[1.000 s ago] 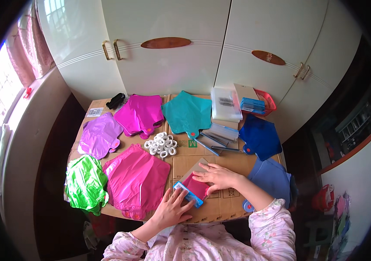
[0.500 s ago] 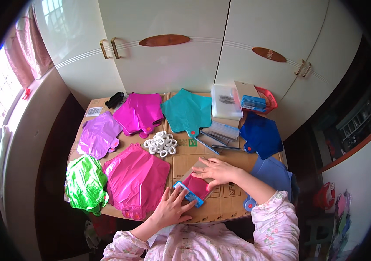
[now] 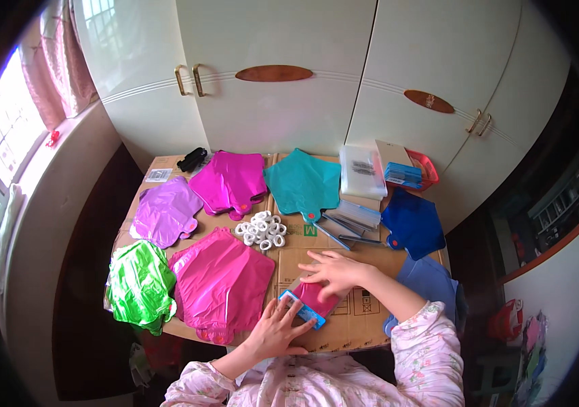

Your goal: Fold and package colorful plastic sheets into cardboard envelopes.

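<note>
The left hand [image 3: 277,330] is laid flat, fingers spread, on the near end of a small packet [image 3: 310,302] with a blue header strip; nothing is clamped. The right hand [image 3: 333,270] is pressed open on the packet's far, magenta end. The packet lies on the cardboard-covered surface [image 3: 364,319], near the front edge. To the left, a pink foil balloon [image 3: 222,281] and a green one [image 3: 139,285] lie flat. Farther off, white rings [image 3: 262,229] are heaped. At the far right, a clear box [image 3: 362,171] and a red basket [image 3: 426,168] are seen; their contents cannot be told.
</note>
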`<act>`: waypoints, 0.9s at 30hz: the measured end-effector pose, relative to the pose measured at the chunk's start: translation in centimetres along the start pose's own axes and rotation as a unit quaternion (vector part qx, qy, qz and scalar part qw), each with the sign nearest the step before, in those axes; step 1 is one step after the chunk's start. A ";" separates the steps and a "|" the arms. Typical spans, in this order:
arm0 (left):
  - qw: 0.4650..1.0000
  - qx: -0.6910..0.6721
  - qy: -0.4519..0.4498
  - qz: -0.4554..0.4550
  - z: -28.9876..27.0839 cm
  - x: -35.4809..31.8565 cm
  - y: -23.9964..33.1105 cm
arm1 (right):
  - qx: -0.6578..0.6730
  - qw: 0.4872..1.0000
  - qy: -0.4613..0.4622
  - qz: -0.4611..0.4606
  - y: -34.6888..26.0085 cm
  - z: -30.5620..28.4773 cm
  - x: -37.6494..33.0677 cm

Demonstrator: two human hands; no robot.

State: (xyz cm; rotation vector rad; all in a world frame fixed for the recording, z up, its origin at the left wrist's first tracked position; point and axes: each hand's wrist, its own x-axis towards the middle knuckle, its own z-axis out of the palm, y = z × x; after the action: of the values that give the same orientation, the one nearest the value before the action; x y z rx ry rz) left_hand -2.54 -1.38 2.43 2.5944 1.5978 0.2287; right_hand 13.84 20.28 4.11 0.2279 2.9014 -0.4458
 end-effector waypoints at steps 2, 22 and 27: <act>1.000 0.018 0.016 -0.009 0.5 0.1 1.0 | 0.084 0.992 0.092 0.028 1.0 1.3 2.5; 0.997 0.030 0.013 -0.067 1.3 0.5 3.5 | 0.083 0.936 0.297 0.169 -2.5 1.2 0.8; 0.997 0.024 0.028 -0.062 2.0 0.6 3.5 | 0.264 0.896 0.285 0.215 -2.9 4.1 -2.6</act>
State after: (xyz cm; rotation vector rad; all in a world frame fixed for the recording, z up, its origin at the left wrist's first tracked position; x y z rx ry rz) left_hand 1.13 -2.46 1.07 2.5329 1.7965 0.2586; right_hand 16.57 15.93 1.66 1.2414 3.0267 -1.2496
